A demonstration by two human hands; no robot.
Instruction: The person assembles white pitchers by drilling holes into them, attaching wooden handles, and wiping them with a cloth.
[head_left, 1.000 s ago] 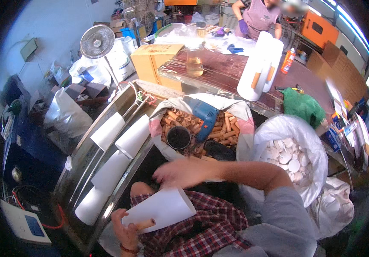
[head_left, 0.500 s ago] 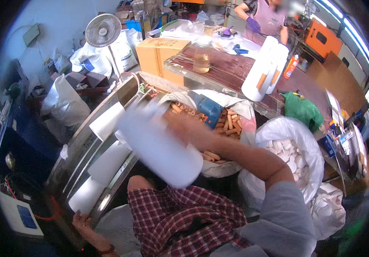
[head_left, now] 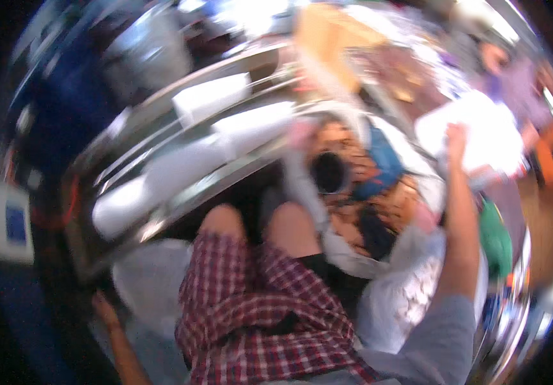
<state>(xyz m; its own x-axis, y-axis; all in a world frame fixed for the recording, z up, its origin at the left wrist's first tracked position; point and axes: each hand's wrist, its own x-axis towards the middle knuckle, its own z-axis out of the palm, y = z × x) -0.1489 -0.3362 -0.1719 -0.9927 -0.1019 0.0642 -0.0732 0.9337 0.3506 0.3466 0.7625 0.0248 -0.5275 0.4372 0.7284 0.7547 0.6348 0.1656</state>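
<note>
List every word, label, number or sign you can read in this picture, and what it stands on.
None can be read; the view is blurred.
Cardboard box: any print too blurred.
White unit with a blue panel: too blurred.
White tapered tubes: no lettering visible.

A brown bench (head_left: pixel 395 70) at the upper right holds blurry white tubes (head_left: pixel 485 131). Four white cones (head_left: pixel 190 157) lie in the long trough (head_left: pixel 206 191), upper left.
</note>
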